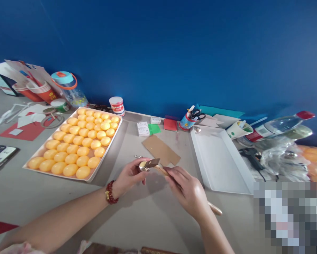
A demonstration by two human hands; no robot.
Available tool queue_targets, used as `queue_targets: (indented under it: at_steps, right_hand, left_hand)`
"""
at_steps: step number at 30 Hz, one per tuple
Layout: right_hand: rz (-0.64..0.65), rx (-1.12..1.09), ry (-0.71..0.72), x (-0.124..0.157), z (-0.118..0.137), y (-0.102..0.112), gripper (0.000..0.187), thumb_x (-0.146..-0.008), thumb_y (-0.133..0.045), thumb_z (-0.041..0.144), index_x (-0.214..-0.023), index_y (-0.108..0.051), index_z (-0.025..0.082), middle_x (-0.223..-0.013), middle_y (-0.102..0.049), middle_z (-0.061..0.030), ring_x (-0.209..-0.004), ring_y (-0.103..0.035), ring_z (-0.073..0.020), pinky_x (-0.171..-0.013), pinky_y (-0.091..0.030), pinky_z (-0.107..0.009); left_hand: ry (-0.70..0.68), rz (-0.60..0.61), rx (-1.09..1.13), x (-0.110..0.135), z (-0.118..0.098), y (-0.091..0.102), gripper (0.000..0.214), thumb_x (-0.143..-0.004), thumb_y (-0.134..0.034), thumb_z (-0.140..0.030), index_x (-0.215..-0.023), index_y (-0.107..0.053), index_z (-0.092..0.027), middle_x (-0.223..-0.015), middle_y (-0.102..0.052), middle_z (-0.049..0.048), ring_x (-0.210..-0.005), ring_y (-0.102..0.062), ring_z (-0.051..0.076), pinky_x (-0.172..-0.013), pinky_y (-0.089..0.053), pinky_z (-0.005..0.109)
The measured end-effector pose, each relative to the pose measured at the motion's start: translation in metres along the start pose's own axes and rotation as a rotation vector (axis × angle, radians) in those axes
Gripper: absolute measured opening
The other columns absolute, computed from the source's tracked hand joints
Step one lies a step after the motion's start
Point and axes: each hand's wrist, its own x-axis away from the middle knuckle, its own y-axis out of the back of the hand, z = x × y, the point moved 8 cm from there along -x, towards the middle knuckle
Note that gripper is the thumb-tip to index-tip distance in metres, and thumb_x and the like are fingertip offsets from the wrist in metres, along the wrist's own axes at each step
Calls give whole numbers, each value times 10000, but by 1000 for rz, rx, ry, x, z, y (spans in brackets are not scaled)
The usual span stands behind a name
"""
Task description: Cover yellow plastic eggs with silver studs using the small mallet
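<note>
My left hand (130, 176) grips a small shiny metallic round piece (144, 167), pale yellow on top, between thumb and fingers. My right hand (184, 188) is closed around a long wooden-handled tool (214, 208), its end sticking out below the palm. The tool's flat, dark brownish head lies over the metallic piece; whether they touch I cannot tell. Just behind my left hand are a few tiny silvery bits (138, 156). Beyond both hands a brown cardboard piece (162, 150) lies flat on the grey table.
To the left stands a shallow box (91, 180) of yellow-orange balls; to the right, a white tray (224, 158) with a small silvery piece (197, 129) at its corner. Small white boxes (143, 129), a pen cup (187, 121), a glue gun (250, 157) and a bottle (277, 127) sit farther back.
</note>
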Motion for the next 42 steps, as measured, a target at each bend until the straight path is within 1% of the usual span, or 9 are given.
queue_targets:
  at_steps: [5,10,14,17,19,23,32,37,42]
  right_hand:
    - [-18,-2,-3,1,0,2,230,-987,-487,220,-1171,-624,208,-1007,-693,-95,-838,-696,-193,-709,-566,-287]
    - [24,3,11,1,3,-2,206,-990,-488,216,-1131,-638,218,-999,-693,-80,-834,-691,-189,-696,-550,-283]
    - [10,-25,4,-1,3,-2,217,-993,-478,207,-1154,-622,210,-996,-685,-83,-824,-680,-179,-698,-541,-274]
    - [5,-29,1,-1,2,-2,203,-985,-488,197,-1131,-628,213,-985,-681,-82,-833,-673,-188,-703,-532,-280]
    - [-42,-65,-9,0,0,2,203,-977,-499,187,-1140,-618,210,-984,-673,-83,-826,-662,-184,-697,-523,-275]
    - [-117,-148,-42,3,-6,9,196,-972,-505,170,-1137,-603,210,-967,-645,-71,-749,-624,-152,-666,-497,-259]
    - [-24,-123,-18,-1,0,-5,224,-983,-485,187,-1169,-609,202,-940,-649,-71,-805,-644,-169,-686,-502,-259]
    - [-47,-141,-52,-1,-6,-6,200,-985,-488,202,-1144,-611,206,-936,-651,-59,-759,-631,-152,-678,-493,-253]
    - [-22,-122,-45,0,-7,-8,207,-984,-485,207,-1145,-614,206,-932,-653,-63,-779,-644,-164,-674,-494,-254]
  left_hand:
    - [12,3,-12,1,-1,-1,447,-745,-790,-291,-1160,-658,-189,-894,-601,14,-529,-562,71,-512,-491,238]
    - [42,-13,-61,1,0,0,440,-765,-773,-300,-1172,-658,-181,-812,-588,-9,-528,-566,80,-532,-484,244]
    - [26,18,-36,1,2,0,435,-767,-773,-305,-1172,-658,-195,-878,-602,4,-532,-561,76,-529,-483,250]
    - [13,27,17,2,2,2,408,-804,-741,-299,-1186,-648,-190,-894,-616,20,-591,-586,96,-583,-506,264]
    - [4,49,94,2,1,2,389,-832,-709,-290,-1200,-633,-191,-951,-643,47,-659,-602,117,-654,-528,292]
    - [4,100,248,2,-4,-1,267,-852,-666,-248,-1112,-636,-193,-1013,-666,71,-719,-595,126,-706,-537,309]
    - [32,76,270,2,-1,-1,277,-831,-686,-227,-1099,-632,-182,-961,-702,72,-672,-604,124,-668,-550,300]
    - [14,90,272,2,-4,-2,291,-827,-690,-242,-1105,-636,-174,-992,-701,85,-669,-598,123,-665,-555,309]
    - [22,74,278,3,-4,-1,279,-835,-683,-244,-1102,-637,-178,-998,-703,86,-665,-586,115,-671,-557,310]
